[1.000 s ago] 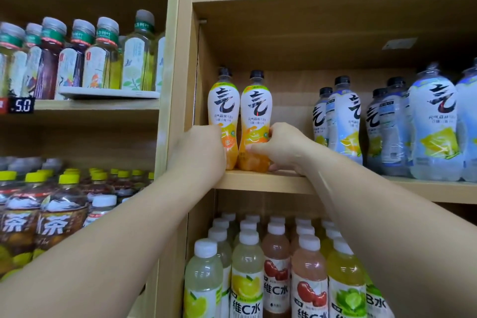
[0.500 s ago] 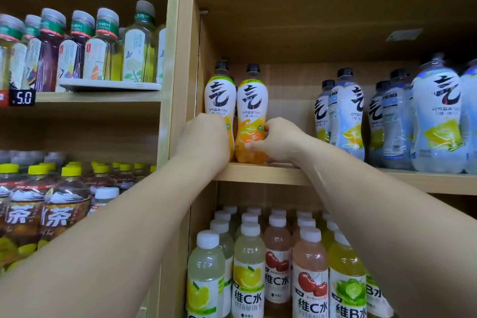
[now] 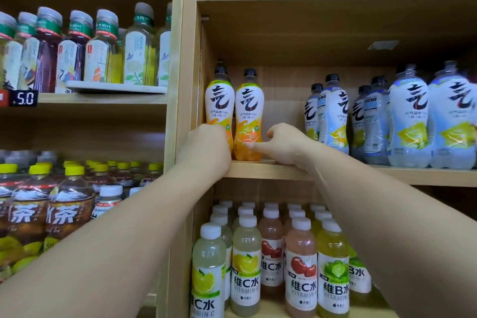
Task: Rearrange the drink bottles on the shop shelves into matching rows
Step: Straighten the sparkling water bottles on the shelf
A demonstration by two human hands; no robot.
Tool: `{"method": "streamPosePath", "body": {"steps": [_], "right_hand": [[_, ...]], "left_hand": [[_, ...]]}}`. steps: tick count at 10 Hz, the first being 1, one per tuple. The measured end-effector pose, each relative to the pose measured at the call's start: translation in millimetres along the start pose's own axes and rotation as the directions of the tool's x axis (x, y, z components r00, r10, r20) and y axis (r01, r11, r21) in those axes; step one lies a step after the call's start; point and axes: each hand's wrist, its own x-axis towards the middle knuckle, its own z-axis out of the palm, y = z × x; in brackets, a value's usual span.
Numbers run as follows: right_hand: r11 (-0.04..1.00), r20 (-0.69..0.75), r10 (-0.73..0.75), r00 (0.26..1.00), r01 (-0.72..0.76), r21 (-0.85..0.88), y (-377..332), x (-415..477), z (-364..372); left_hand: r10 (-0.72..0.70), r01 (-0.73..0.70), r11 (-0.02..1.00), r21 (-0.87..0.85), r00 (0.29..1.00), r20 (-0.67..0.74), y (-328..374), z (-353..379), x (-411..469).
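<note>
Two orange-label drink bottles stand side by side at the left end of the middle shelf (image 3: 263, 170). My left hand (image 3: 206, 146) is wrapped round the lower part of the left orange bottle (image 3: 219, 106), against the cabinet wall. My right hand (image 3: 286, 145) sits just right of the right orange bottle (image 3: 249, 111), fingers apart, with only the index fingertip touching its base. Further right on the same shelf stand blue-white bottles of the same brand (image 3: 333, 114) and larger ones (image 3: 410, 116). A bare gap lies between the orange pair and the blue-white group.
Rows of white-capped vitamin water bottles (image 3: 246, 266) fill the shelf below. A wooden upright (image 3: 183, 85) separates the left cabinet, which holds tea bottles (image 3: 100, 52) on a white tray, a 5.0 price tag (image 3: 24, 98), and yellow-capped tea bottles (image 3: 69, 204) lower down.
The right hand has loosened from the right orange bottle and drawn slightly rightward. The left hand stays on the left bottle. The camera view has shifted a little.
</note>
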Motion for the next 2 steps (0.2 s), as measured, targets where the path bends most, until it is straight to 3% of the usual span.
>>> {"method": "streamPosePath", "body": {"steps": [2], "right_hand": [[0.985, -0.03, 0.016, 0.999, -0.021, -0.172, 6.8, -47.1, -14.7]], "left_hand": [[0.082, -0.076, 0.989, -0.124, 0.995, 0.048, -5.6, -4.2, -27.1]]}}
